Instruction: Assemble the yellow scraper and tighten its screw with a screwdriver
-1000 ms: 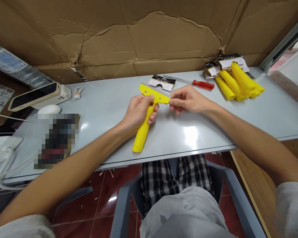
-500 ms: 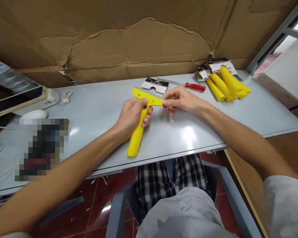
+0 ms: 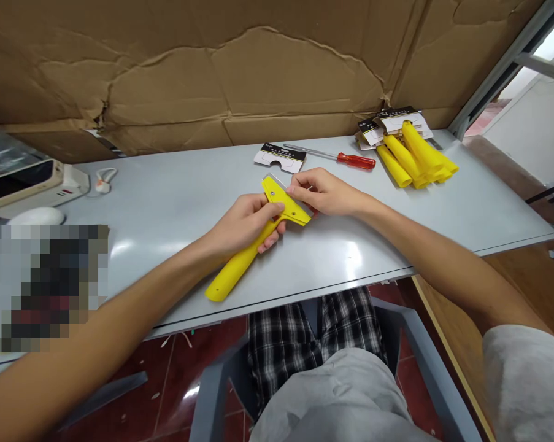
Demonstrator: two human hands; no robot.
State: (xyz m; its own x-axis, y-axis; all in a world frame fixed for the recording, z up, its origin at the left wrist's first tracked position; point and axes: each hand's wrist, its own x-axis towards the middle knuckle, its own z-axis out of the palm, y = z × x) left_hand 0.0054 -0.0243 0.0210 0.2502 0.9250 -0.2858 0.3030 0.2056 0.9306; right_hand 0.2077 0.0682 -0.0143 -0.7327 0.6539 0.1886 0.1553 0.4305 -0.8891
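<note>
Nearest are the person's checked trousers (image 3: 286,344) on a grey chair (image 3: 207,399), with a red tile floor (image 3: 196,368) beneath and a grey sleeve (image 3: 527,380) on the right arm. Farther out, over the grey surface (image 3: 166,202), the left hand (image 3: 244,224) has its grip closed around the neck of a yellow scraper (image 3: 240,264), just below the wide head. The handle slants toward the near left, and a thin metal blade (image 3: 277,181) edges the far side of the head. The right hand (image 3: 325,191) comes in from the right, its grip pinched on the head. To the left lie a blurred patch (image 3: 51,285), a white mouse (image 3: 37,216), a power strip (image 3: 69,184) and a phone (image 3: 14,184). Farther back are a printed card (image 3: 280,157) and a red-handled screwdriver (image 3: 354,161). At far right, yellow handles (image 3: 410,156) lie heaped against more cards (image 3: 391,121), before a torn cardboard wall (image 3: 240,80).
</note>
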